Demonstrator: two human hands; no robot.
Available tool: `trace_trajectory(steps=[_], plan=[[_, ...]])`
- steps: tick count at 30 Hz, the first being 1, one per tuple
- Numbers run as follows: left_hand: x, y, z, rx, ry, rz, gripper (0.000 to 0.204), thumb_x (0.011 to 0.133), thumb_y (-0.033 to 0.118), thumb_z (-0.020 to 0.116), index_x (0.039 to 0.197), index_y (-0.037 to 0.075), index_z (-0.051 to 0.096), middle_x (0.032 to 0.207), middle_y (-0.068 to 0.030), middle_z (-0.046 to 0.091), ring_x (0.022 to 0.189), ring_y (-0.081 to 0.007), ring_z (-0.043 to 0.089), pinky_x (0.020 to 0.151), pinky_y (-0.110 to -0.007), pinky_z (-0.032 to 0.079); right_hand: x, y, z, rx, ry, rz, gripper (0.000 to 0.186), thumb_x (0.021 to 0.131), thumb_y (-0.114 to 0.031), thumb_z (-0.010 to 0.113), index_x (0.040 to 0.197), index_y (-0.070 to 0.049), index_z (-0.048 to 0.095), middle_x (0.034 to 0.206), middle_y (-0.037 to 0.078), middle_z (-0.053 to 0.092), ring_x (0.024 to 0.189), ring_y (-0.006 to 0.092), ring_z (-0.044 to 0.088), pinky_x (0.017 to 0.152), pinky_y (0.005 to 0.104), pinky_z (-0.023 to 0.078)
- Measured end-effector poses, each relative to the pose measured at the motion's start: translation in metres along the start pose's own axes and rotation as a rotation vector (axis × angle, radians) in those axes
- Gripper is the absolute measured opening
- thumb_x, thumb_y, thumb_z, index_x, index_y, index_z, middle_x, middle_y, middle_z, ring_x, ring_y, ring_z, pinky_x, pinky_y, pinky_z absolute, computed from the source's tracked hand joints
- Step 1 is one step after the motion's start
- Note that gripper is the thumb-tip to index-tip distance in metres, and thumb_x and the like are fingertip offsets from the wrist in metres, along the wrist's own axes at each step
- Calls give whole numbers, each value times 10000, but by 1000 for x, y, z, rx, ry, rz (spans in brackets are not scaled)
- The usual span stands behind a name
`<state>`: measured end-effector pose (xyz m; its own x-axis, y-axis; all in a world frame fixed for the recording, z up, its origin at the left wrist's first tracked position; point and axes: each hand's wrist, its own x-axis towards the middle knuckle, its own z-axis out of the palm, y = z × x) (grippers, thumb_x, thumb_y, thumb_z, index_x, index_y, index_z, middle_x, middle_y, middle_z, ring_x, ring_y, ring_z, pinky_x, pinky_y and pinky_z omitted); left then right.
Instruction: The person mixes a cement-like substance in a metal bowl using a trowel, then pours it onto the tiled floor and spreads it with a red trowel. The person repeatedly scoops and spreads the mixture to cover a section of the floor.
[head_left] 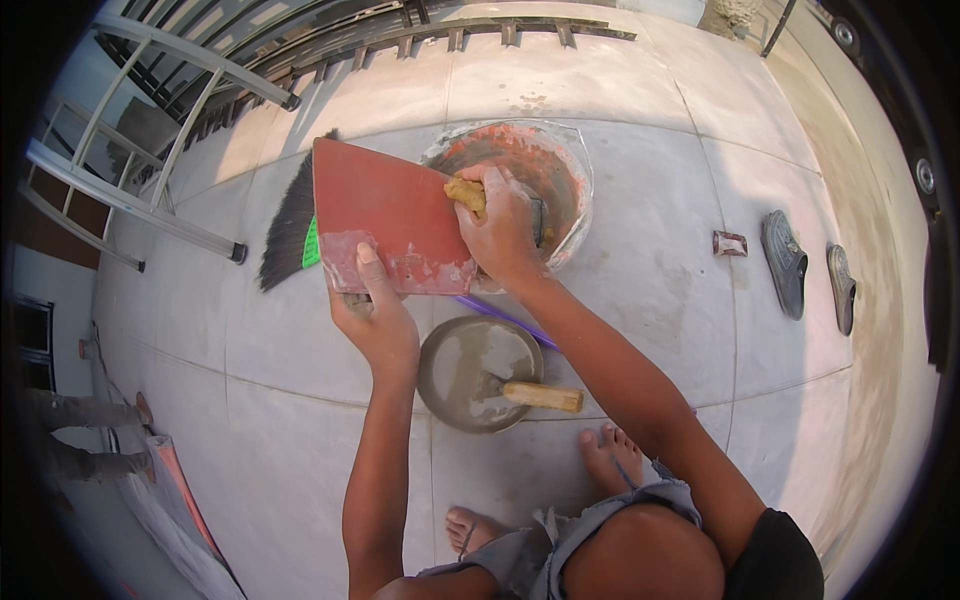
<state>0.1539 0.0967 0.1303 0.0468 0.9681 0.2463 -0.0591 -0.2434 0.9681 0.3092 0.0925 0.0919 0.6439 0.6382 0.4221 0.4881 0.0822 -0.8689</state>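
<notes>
My left hand (373, 320) grips a square red board (385, 200) by its lower left part, thumb over its whitish smeared face. My right hand (500, 220) closes on a yellow sponge-like piece (465, 193) at the board's right edge. Behind both is a bucket (565, 165) with orange and grey residue inside. Below the board lies a round grey pan (460, 380) of murky liquid, with a wooden-handled tool (542, 396) resting in it.
A broom (283, 235) with a purple handle lies under the board and bucket. An aluminium ladder (160, 210) is at upper left. Dark sandals (785, 265) and a small packet (729, 243) lie at right. Another person's legs (80, 435) show at lower left. My bare feet are below.
</notes>
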Motion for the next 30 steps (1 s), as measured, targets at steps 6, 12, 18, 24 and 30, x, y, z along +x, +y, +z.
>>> trace_trajectory(steps=[6, 12, 18, 24, 30], plan=[[-8, -6, 8, 10, 8, 26, 420, 1127, 242, 563, 1418, -59, 535, 1297, -136, 646, 1174, -188, 626, 990, -345, 522, -15, -13, 1, 41, 6, -3, 225, 878, -31, 735, 1087, 4, 658, 1044, 214, 684, 988, 404, 673, 883, 478, 527], [-10, 7, 11, -30, 31, 11, 439, 1130, 233, 554, 1446, -69, 504, 1313, -141, 637, 1184, -200, 623, 1020, -360, 504, -3, 5, -3, 10, 33, -4, 187, 896, -55, 740, 1063, 4, 679, 1015, 202, 711, 961, 383, 699, 864, 456, 542], [-10, -8, 8, -3, 16, 31, 456, 1128, 232, 555, 1464, -70, 496, 1331, -153, 629, 1202, -202, 613, 1033, -355, 491, -22, -12, -11, 75, -74, 1, 206, 917, -111, 739, 1071, 20, 703, 991, 208, 738, 942, 350, 732, 840, 412, 560], [-9, -12, 8, 44, 6, 121, 457, 1128, 282, 563, 1441, -45, 496, 1303, -142, 630, 1141, -194, 664, 907, -331, 609, -5, -3, -7, 70, -59, 45, 222, 922, -132, 735, 1068, 31, 698, 948, 217, 744, 895, 343, 737, 820, 408, 562], [-6, -7, 5, 102, -26, 132, 472, 1128, 280, 559, 1457, -49, 479, 1308, -144, 630, 1167, -200, 655, 915, -336, 610, 20, 13, 2, 27, 17, -15, 219, 932, -140, 724, 1077, 22, 694, 954, 205, 741, 910, 338, 731, 814, 423, 555]])
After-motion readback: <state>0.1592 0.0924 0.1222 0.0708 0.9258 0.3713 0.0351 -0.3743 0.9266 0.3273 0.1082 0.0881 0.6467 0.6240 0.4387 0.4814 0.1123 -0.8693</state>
